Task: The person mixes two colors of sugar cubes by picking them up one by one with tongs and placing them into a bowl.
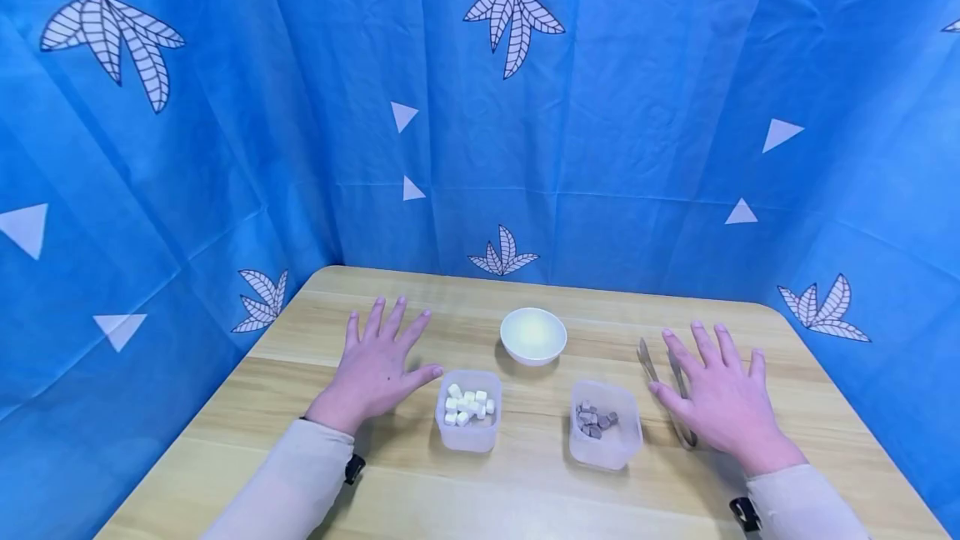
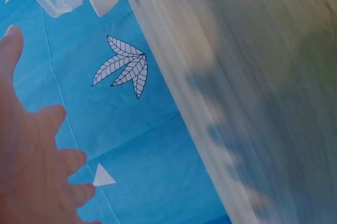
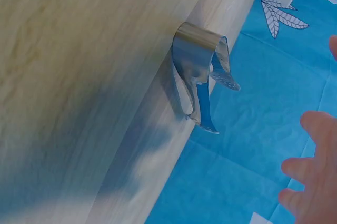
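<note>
My left hand [image 1: 373, 373] is spread flat with straight fingers, its thumb beside a clear plastic tub [image 1: 468, 438] of small white cubes [image 1: 468, 405]. On the other side, my right hand [image 1: 720, 398] spreads its fingers over a pair of metal tongs [image 1: 647, 359] and partly hides them. In the right wrist view the tongs [image 3: 195, 52] lie on the wood with their bent end toward the camera, apart from the fingers. A second clear tub [image 1: 606, 452] holds small dark brown cubes [image 1: 592, 421]. Behind both tubs stands a white bowl [image 1: 533, 336].
Everything stands on a light wooden table [image 1: 517, 507] with rounded back corners. A blue curtain [image 1: 637, 107] printed with leaves and triangles hangs behind it and along both sides. Dark wrist straps [image 1: 354, 468] sit at the sleeve cuffs.
</note>
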Demonstrator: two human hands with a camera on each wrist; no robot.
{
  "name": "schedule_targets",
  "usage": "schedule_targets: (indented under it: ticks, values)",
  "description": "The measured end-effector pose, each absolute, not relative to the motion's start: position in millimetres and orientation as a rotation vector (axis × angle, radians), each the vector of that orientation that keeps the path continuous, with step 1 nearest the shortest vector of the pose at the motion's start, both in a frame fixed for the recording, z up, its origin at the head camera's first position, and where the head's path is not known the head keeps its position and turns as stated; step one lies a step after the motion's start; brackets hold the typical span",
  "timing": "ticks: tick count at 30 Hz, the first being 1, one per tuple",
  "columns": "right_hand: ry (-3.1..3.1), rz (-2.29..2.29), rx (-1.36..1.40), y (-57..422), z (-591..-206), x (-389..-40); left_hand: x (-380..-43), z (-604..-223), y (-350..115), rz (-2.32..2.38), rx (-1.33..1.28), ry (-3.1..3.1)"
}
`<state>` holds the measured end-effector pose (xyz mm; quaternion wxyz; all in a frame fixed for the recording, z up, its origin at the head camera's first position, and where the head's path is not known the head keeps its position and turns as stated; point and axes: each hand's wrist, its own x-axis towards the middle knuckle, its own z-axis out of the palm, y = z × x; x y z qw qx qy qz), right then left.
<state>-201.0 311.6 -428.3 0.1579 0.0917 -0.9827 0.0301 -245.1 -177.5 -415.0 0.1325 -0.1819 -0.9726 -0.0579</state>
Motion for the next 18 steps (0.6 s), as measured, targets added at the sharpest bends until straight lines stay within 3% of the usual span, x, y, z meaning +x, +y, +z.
schedule_targets:
  ticks: [18]
  values:
    - [-2.830,0.089,0.263,313.3,-426.4,-198.9,-242.7,-413.4,-178.5,-0.148,-0.524,-2.832]
